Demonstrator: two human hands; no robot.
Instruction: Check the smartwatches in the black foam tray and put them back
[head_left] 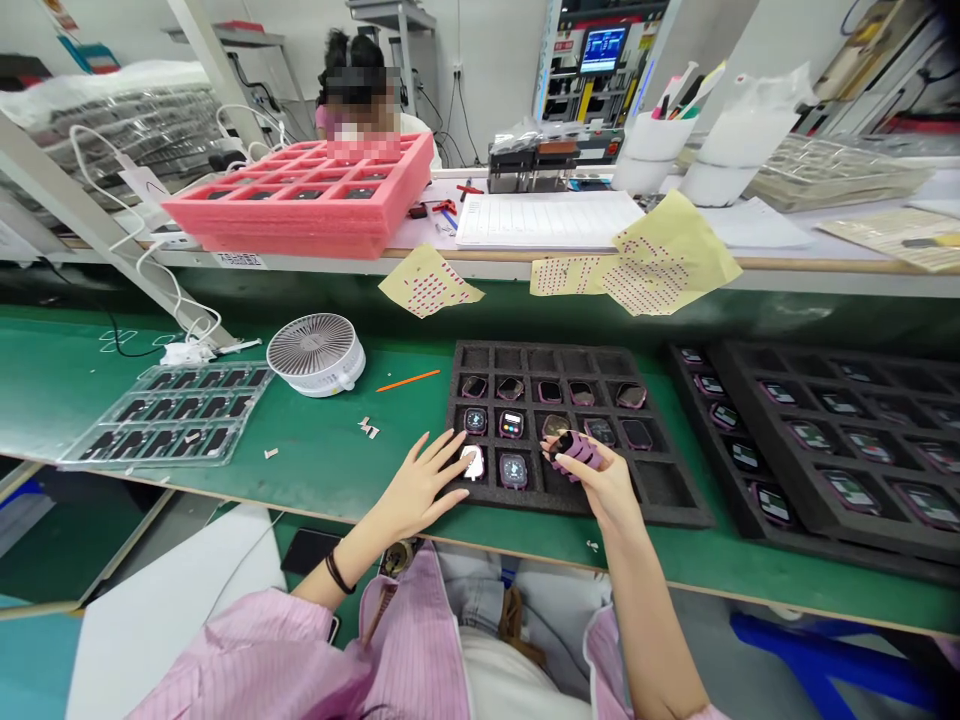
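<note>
Lilac-strapped smartwatch [577, 450] gripped in the right hand [600, 485], just above the near middle of a black rectangular foam tray [675, 510]

Two middle rows of the tray filled with pink-framed smartwatches [510, 388], most dark, two lit; nearest row only partly filled, with a lit-screen smartwatch [513, 470] beside the left hand [416, 480]; far row and nearest right cells bare foam. Right fingers curled narrow around the strap; left fingers spread wide, tips at the nearest left cell, on a white fleck [472, 462] (glare or a scrap of film, hard to tell). Just right of the tray, a second black foam tray [825, 520] loaded with more watches.
</note>
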